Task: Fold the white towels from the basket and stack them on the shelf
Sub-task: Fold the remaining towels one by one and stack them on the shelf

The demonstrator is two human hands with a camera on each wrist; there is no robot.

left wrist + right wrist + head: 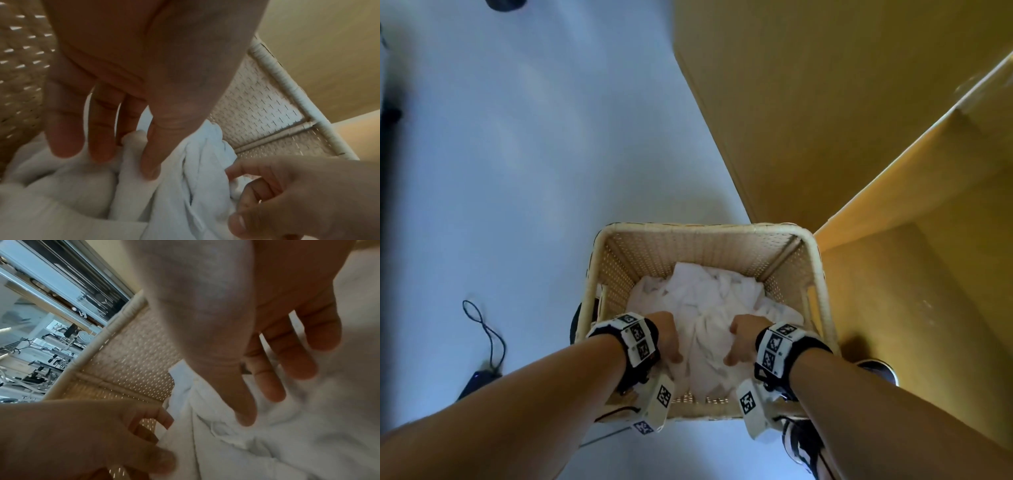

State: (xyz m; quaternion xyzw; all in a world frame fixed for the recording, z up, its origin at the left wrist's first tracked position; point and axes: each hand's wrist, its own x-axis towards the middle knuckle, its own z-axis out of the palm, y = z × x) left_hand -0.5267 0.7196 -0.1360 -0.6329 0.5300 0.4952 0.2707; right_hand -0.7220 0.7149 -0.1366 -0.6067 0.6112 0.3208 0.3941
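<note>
A woven cream basket [702,229] stands on the floor and holds several crumpled white towels [709,291]. Both my hands reach into it from the near side. My left hand [669,337] grips a raised fold of towel [131,170] between thumb and fingers. My right hand [743,339] grips the same bunched ridge from the other side, its fingers curled into the cloth [242,186]. The right wrist view shows my right thumb and fingers [277,386] spread over the towel [287,443]. The yellow wooden shelf unit [859,137] rises just right of the basket.
Pale floor [534,171] stretches to the left and beyond the basket. A black device with a looped cable [482,342] lies on the floor at the left. My shoes [801,445] are beside the basket's near right corner.
</note>
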